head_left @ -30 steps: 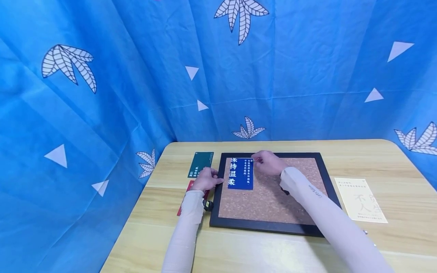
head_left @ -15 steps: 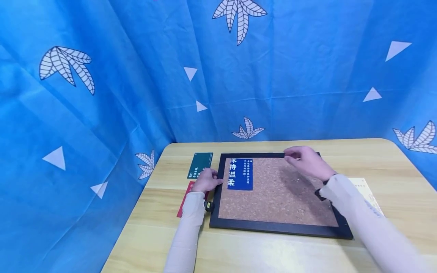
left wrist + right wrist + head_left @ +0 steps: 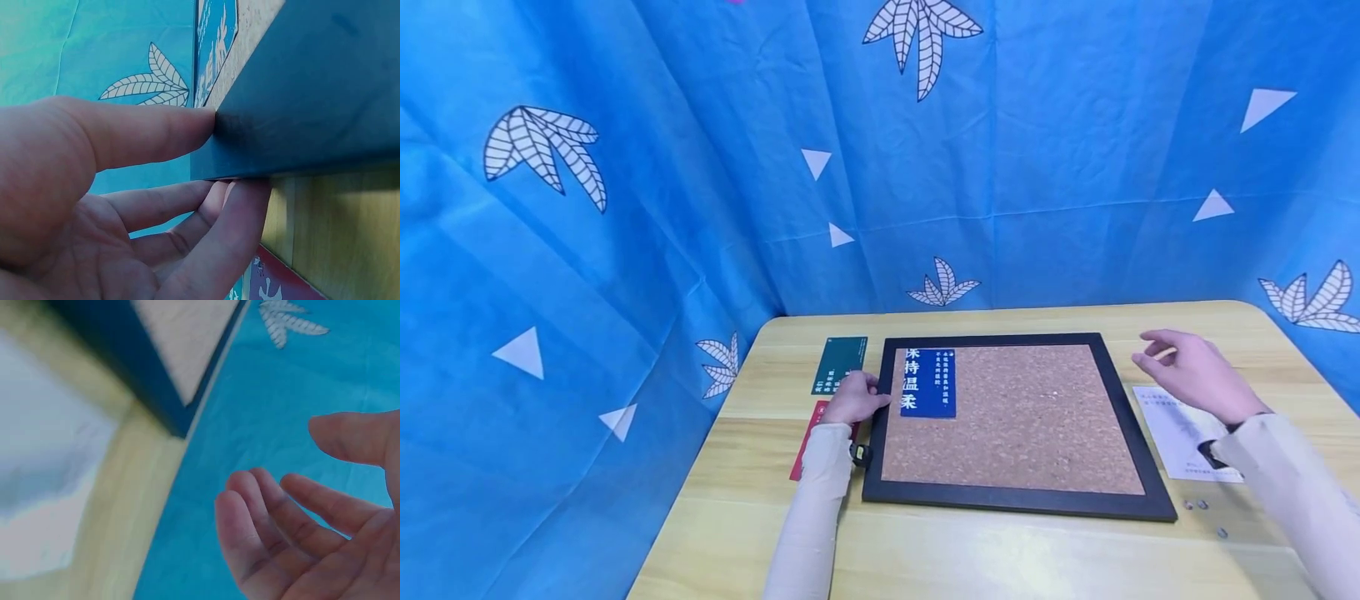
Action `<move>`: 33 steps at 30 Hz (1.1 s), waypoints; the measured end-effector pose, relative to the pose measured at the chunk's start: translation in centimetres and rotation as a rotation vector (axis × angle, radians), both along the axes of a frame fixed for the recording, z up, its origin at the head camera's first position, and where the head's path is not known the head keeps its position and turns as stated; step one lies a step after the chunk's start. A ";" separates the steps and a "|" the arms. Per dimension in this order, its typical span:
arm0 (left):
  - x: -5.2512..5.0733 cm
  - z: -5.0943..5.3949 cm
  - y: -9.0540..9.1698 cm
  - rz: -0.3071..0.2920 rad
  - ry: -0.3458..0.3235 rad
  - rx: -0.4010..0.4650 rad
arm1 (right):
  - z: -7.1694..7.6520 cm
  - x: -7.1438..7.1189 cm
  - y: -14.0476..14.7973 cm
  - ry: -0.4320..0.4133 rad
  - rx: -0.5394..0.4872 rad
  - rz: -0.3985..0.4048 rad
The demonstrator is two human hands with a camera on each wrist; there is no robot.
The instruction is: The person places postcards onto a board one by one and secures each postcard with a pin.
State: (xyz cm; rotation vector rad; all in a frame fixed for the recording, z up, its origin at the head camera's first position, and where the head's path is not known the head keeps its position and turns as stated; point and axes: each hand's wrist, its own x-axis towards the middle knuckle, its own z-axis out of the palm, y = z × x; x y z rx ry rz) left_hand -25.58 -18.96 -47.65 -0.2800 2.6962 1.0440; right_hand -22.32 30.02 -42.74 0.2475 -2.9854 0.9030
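Observation:
My left hand (image 3: 853, 397) grips the left edge of the black-framed corkboard (image 3: 1015, 442). The left wrist view shows the thumb on the frame (image 3: 325, 94) and the fingers against its outer side. A blue card (image 3: 929, 383) with white writing lies on the cork's upper left; a small pin (image 3: 951, 353) is at its top right corner. Over the table, right of the board, my right hand (image 3: 1198, 375) hangs in the air near a pale card (image 3: 1172, 429). Its fingers are loosely bent, thumb apart, with nothing between them in the right wrist view (image 3: 300, 525).
A green card (image 3: 838, 360) and a red card (image 3: 807, 437) lie left of the board, the red one partly under the left forearm. Several small clear pins (image 3: 1202, 504) lie by the board's lower right corner. A blue curtain (image 3: 1075, 167) hangs behind the table.
My right hand has left the blue card's top right corner and moved right, across the cork and past the frame. My left hand stays at the board's left edge.

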 end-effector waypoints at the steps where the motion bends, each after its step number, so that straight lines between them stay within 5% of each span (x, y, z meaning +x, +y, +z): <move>1: 0.0 0.0 0.0 -0.003 0.002 -0.001 | -0.2 0.2 0.6 -0.014 0.012 -0.006; 7: -0.3 0.1 0.1 -0.003 -0.004 0.003 | -1.6 1.4 3.3 -0.084 0.061 -0.038; 24: -0.4 -0.2 0.1 0.008 -0.005 0.009 | -4.4 3.4 5.9 -0.044 0.101 -0.129; 33: -0.1 -0.2 0.1 0.017 -0.004 0.005 | -5.4 4.0 6.6 -0.157 0.182 -0.114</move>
